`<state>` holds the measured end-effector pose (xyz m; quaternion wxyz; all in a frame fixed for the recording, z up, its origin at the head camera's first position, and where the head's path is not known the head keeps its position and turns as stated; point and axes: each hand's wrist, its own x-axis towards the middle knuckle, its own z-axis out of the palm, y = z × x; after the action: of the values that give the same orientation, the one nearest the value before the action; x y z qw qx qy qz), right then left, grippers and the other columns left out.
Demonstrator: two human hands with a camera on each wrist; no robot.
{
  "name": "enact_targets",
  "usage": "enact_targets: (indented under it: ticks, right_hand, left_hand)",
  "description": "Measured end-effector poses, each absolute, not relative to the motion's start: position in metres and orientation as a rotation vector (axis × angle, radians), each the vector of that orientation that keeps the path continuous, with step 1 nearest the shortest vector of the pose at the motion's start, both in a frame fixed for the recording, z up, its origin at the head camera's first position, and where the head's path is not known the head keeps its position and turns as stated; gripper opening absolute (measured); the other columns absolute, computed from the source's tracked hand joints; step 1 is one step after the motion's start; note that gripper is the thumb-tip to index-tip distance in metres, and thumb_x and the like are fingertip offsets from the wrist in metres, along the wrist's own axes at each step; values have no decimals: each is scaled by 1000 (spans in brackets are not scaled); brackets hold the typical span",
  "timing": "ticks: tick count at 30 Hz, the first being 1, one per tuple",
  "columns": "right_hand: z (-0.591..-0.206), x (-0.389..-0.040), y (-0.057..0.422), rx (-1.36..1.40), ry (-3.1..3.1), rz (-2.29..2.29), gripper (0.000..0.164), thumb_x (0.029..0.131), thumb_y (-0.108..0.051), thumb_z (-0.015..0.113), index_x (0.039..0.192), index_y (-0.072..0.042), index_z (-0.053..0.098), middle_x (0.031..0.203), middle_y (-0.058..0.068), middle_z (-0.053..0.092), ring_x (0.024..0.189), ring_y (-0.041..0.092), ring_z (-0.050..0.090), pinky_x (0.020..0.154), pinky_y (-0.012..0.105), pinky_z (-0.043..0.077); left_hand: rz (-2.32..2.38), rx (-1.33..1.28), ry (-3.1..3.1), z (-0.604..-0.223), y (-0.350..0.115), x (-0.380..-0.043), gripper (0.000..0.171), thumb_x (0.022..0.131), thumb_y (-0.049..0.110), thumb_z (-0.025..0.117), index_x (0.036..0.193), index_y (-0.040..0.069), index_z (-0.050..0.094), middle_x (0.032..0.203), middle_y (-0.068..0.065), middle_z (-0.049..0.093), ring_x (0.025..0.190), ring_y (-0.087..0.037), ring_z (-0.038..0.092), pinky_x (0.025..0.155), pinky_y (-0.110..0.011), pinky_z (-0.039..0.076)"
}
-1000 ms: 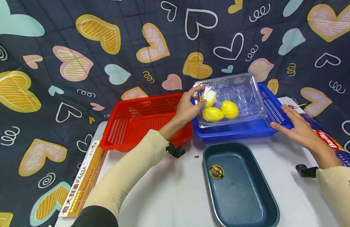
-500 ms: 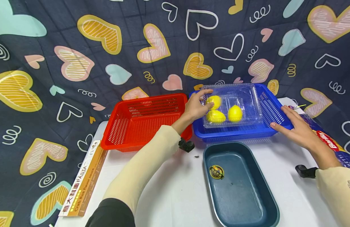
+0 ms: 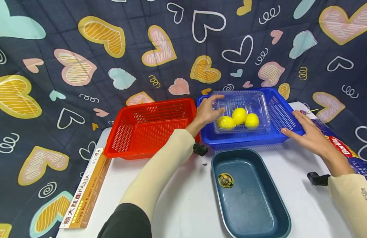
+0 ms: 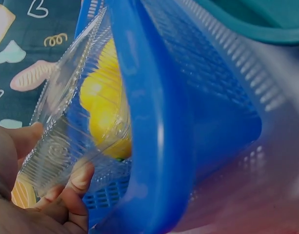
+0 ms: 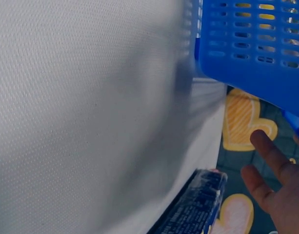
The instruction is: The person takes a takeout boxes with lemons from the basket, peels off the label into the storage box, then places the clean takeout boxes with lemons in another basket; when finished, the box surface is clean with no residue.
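Note:
A clear plastic clamshell box with three lemons inside sits in the blue basket, at its left part. My left hand holds the box by its left end. In the left wrist view, the left thumb and fingers pinch that end, close by the basket's thick rim. At the basket's right corner is my right hand, thumb near the front rim and fingers extended along the right side. The right wrist view shows the fingers spread, outside the basket.
A red basket stands left of the blue one. In front lies a dark blue-green tray. A pasta box lies at the left table edge, and a Barilla spaghetti pack at the right. A heart-patterned cloth hangs behind.
The box has come down from a tilt into the blue basket, my left hand moving slightly right with it. The lemons have rolled rightward inside. My right hand stays at the corner.

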<state>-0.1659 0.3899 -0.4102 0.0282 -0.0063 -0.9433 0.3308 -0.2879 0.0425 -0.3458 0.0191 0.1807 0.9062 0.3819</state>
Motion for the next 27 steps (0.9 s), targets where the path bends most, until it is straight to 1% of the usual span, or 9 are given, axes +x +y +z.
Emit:
enact_targets:
  ticks: [4,8,11,15,18,20,22,25,27]
  right_hand:
    - [-410,-166,389,-20,-2912,1035,95,98,-50,58,164,-10,3,171,20,-6,155,53,-1,114,81,7]
    - [-410,-165,389,-25,-2916,1035,95,98,-51,57,164,-10,2,171,21,-6,155,53,-1,114,81,7]
    - [-410,-165,389,-29,-2920,1042,96,98,-51,57,164,-10,1,171,21,-7,154,53,-2,113,81,7]
    - [-410,-165,389,-27,-2919,1055,96,98,-51,57,164,-10,1,171,20,-8,155,53,-4,114,81,6]
    - [-411,-165,389,-22,-2913,1064,96,98,-51,58,164,-10,1,171,20,-7,155,52,-4,114,81,5]
    - [-412,-164,389,-20,-2908,1070,96,98,-51,58,164,-10,1,171,19,-7,155,52,-4,114,81,5]
    - [-412,-164,389,-15,-2900,1078,96,98,-50,58,164,-10,1,171,19,-7,155,52,-4,114,81,5]
    - [-412,-164,388,-10,-2889,1088,95,98,-49,59,164,-11,2,171,19,-7,155,51,-4,115,80,4]
    - [-411,-164,388,-8,-2886,1091,96,98,-49,59,164,-10,2,171,19,-7,155,51,-4,115,80,5]
  left_hand:
    - [1198,525,2831,-345,42,-291,50,94,28,73,142,29,60,140,-5,62,120,-25,58,103,-44,49]
    - [1203,511,2814,-342,43,-295,49,92,29,75,139,27,62,146,-3,60,118,-26,62,102,-41,53]
    - [1194,505,2807,-340,43,-298,47,93,30,74,138,25,63,149,-2,58,128,-25,59,108,-42,50]
    - [1169,486,2802,-336,44,-300,44,94,31,71,137,24,64,152,-2,55,144,-26,48,116,-45,43]
    - [1086,450,2838,-334,43,-301,43,95,35,70,136,29,65,153,-1,54,142,-28,49,115,-47,41]
    - [1009,428,2879,-333,42,-302,43,94,39,70,136,33,65,154,0,53,139,-30,51,114,-50,37]
    - [948,412,2909,-333,41,-303,43,93,41,71,135,37,65,155,2,52,138,-33,50,115,-56,29]
    - [898,391,2922,-333,38,-306,43,92,43,72,134,41,65,155,3,51,141,-35,45,122,-64,13]
    - [886,372,2917,-334,36,-308,42,92,43,72,133,42,65,156,4,51,144,-36,42,123,-69,2]
